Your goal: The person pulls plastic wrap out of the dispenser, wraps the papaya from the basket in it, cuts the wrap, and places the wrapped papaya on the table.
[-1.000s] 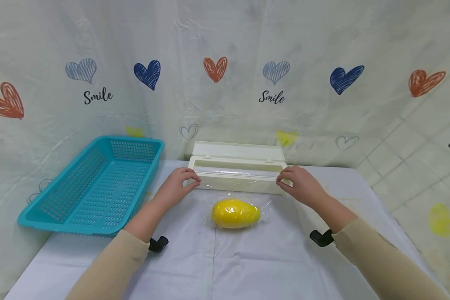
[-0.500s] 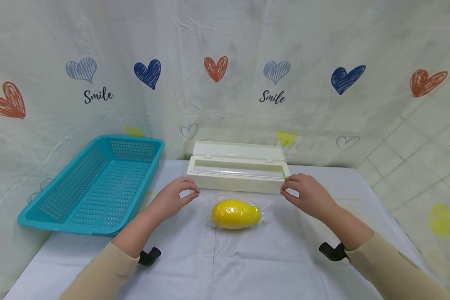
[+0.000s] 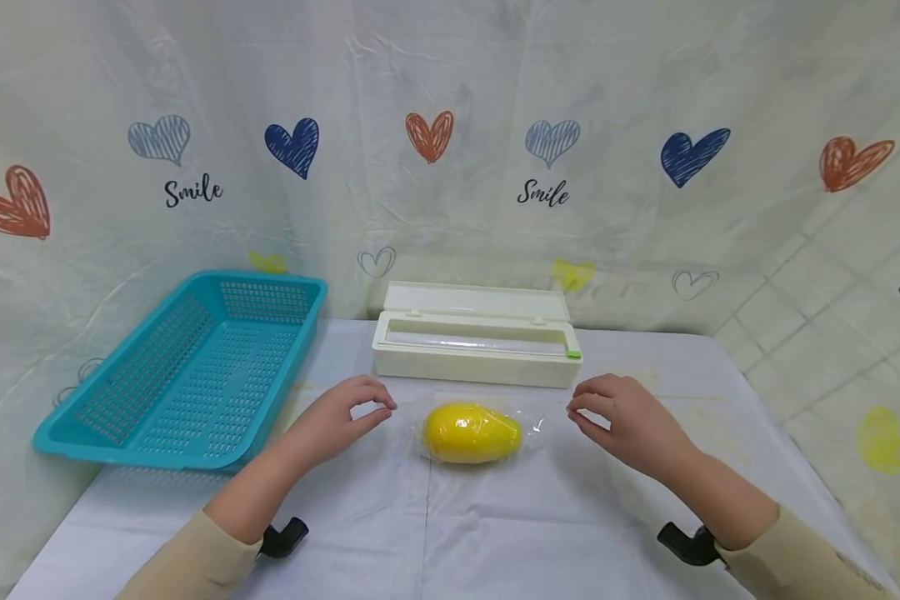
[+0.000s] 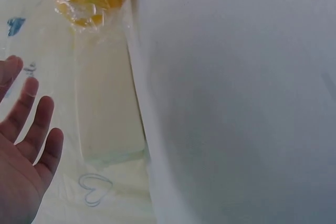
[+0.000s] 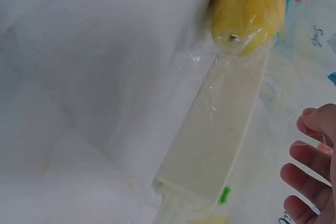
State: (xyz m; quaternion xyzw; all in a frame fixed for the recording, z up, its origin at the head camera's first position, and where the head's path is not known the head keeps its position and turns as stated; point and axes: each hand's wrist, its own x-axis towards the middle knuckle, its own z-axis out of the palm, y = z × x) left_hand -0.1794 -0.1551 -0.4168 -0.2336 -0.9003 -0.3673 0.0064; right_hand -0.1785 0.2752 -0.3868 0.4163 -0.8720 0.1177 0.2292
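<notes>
A yellow oval fruit (image 3: 471, 433), mango-like and covered in clear film, lies on the table in the head view. Left of it my left hand (image 3: 341, 421) hovers, thumb and index fingertips together. My right hand (image 3: 633, 421) mirrors it on the other side, also pinching. Between them a clear sheet of plastic wrap (image 5: 212, 111) shows only by its glints in the right wrist view; its edges are hard to make out. Behind the fruit stands a cream wrap dispenser box (image 3: 472, 368), lid up, a clear roll (image 3: 465, 342) inside. Its green slider (image 3: 573, 354) sits at the right end.
A turquoise perforated basket (image 3: 243, 417) stands at the left, close to my left forearm. White cloth covers the table (image 3: 495, 533). Behind it hangs a pale curtain (image 3: 450, 225) with printed hearts.
Both hands have moved from the front edge of the dispenser box toward me, to either side of the fruit. The green slider is uncovered now. The fruit and basket stay put.
</notes>
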